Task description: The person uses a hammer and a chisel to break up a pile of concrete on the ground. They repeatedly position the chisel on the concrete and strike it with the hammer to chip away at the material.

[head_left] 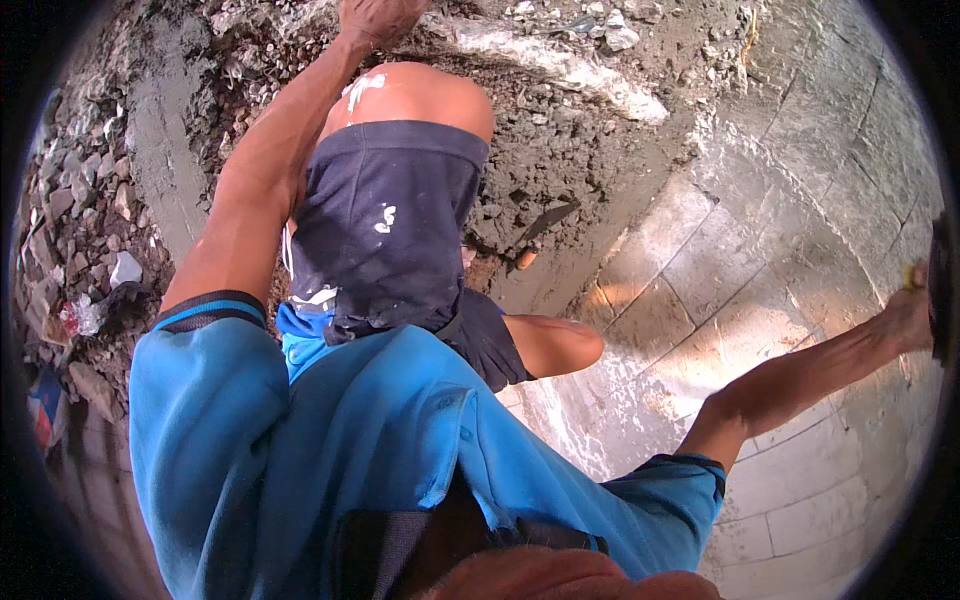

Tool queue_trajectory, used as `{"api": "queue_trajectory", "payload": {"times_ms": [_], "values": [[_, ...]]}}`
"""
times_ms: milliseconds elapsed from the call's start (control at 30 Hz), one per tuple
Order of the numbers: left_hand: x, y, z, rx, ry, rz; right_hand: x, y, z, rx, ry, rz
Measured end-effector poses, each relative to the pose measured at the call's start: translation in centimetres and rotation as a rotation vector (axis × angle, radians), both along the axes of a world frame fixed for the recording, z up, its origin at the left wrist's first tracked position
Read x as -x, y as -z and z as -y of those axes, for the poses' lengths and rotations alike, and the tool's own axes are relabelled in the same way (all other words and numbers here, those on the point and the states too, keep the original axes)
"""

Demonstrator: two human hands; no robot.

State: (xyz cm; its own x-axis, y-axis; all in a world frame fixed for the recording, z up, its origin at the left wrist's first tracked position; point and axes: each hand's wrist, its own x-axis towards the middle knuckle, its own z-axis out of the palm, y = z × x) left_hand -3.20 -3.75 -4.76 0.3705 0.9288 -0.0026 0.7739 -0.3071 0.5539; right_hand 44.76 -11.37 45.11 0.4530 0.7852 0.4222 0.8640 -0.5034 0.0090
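Observation:
My left hand (pixel 385 14) reaches past my bent knee to the top edge of the view, over the rubble and close to a long whitish strip (pixel 570 70). Its fingers are mostly cut off there, so I cannot see whether it holds anything. Far out to the right, my right hand (pixel 908 318) is closed at a dark flat tool (pixel 940 290), seen nearly edge-on against the dark rim of the view. A small yellowish bit shows by its fingers. Below my knee, a dark pointed blade (pixel 550 222) lies on wet grey mortar (pixel 600 160).
Broken stones (pixel 95 200) and litter fill the left side, with a crumpled clear plastic piece (pixel 90 315) among them. A smooth grey mortar band (pixel 165 150) runs beside the rubble. To the right spreads a scored, smeared grey surface (pixel 740 250).

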Motion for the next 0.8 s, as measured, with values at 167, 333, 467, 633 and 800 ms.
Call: {"api": "queue_trajectory", "payload": {"times_ms": [167,333,467,633,800], "values": [[0.3,-0.1,0.1,-0.061,0.004,-0.003,9.1,20.2,6.7,0.333,0.114,-0.256],[-0.3,-1.0,-0.7,0.086,0.046,0.036,14.2,26.4,10.3,1.008,0.464,-0.833],[-0.2,0.0,-0.4,0.019,0.018,0.018,12.6,15.6,1.5,0.64,0.144,-0.574],[0.0,0.3,-0.2,-0.026,-0.017,-0.008,10.9,8.6,-2.9,-0.224,-0.225,-0.354],[-0.1,-1.1,-0.6,0.021,0.037,-0.013,14.0,27.9,10.0,0.701,0.19,-0.616]]}}
